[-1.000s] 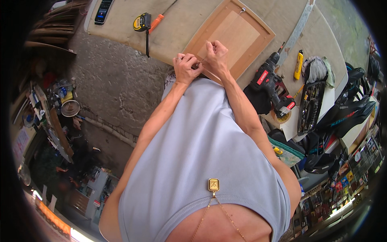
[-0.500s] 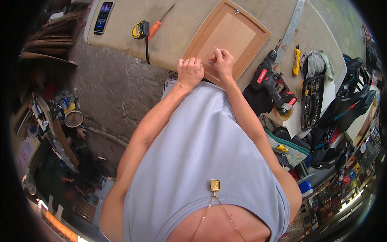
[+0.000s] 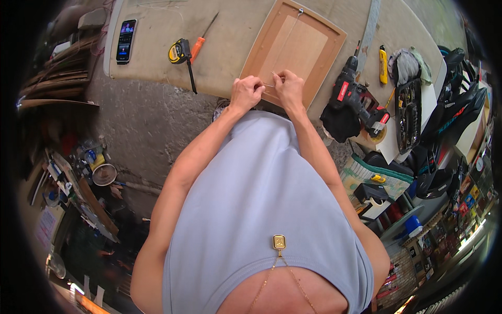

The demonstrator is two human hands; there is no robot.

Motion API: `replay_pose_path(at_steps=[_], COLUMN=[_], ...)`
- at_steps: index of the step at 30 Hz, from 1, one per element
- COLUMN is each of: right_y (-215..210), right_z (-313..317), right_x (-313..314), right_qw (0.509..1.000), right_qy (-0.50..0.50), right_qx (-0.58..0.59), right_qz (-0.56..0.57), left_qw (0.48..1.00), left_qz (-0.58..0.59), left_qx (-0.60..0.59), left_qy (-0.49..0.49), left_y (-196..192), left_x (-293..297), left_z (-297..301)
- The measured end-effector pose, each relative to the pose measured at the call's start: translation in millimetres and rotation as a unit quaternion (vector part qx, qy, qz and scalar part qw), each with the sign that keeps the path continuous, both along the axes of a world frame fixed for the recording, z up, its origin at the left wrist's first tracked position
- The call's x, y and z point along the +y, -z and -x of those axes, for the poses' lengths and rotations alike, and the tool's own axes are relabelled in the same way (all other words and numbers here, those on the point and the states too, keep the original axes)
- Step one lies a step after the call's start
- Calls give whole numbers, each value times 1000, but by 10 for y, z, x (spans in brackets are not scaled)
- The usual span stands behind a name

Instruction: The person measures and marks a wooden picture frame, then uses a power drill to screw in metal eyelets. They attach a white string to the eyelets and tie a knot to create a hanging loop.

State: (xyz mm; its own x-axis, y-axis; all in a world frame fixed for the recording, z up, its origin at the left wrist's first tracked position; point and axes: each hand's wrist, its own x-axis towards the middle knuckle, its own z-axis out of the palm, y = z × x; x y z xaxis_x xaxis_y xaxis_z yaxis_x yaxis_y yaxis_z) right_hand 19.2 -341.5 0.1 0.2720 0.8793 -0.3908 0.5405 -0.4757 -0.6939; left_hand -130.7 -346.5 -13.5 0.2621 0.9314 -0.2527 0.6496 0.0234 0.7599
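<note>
A brown wooden frame with a paler inset panel (image 3: 308, 48) lies on the worktable in front of me. From a small metal hook (image 3: 300, 11) at its far end, a thin pale string (image 3: 269, 85) runs down toward my hands. My left hand (image 3: 246, 95) is closed in a pinch on the string, above the frame's near left corner. Close beside it, my right hand (image 3: 289, 90) also pinches the string between thumb and fingers. A short stretch of string spans the gap between the two hands. The exact fingertip grip is partly hidden.
Left on the worktable (image 3: 151, 31) are a phone (image 3: 125, 42), a yellow-black tape measure (image 3: 179, 51) and an orange-handled screwdriver (image 3: 197, 49). To the right lie a cordless drill (image 3: 348, 89), a yellow utility knife (image 3: 383, 65), a metal strip (image 3: 370, 31) and a black tool case (image 3: 408, 115).
My left hand has come off the frame's near edge and now pinches the string close to my right hand. The view has shifted slightly.
</note>
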Motion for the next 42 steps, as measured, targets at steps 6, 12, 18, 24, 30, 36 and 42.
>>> replay_pose_path(at_steps=[6,12,18,24,30,36,42], right_y=[75,102,70,71,82,-49,6], right_z=[121,97,80,128,39,-31,-7], right_x=[62,141,147,86,189,281,222], right_qw=[996,981,952,993,991,973,955], right_qy=[-5,-15,84,15,-43,-34,61], right_qx=[67,117,230,106,112,180,225], right_qz=[59,151,185,42,58,143,184], left_qw=[1000,994,997,996,996,996,995], left_qz=[-16,-93,-37,-50,-44,-19,-37], left_qx=[-15,-14,-42,-56,-47,-66,-60], left_qy=[12,61,56,40,55,65,65], left_y=[-67,-14,-89,-18,-33,-23,11], left_x=[59,103,120,72,93,133,120], left_z=[-28,-6,27,41,58,65,67])
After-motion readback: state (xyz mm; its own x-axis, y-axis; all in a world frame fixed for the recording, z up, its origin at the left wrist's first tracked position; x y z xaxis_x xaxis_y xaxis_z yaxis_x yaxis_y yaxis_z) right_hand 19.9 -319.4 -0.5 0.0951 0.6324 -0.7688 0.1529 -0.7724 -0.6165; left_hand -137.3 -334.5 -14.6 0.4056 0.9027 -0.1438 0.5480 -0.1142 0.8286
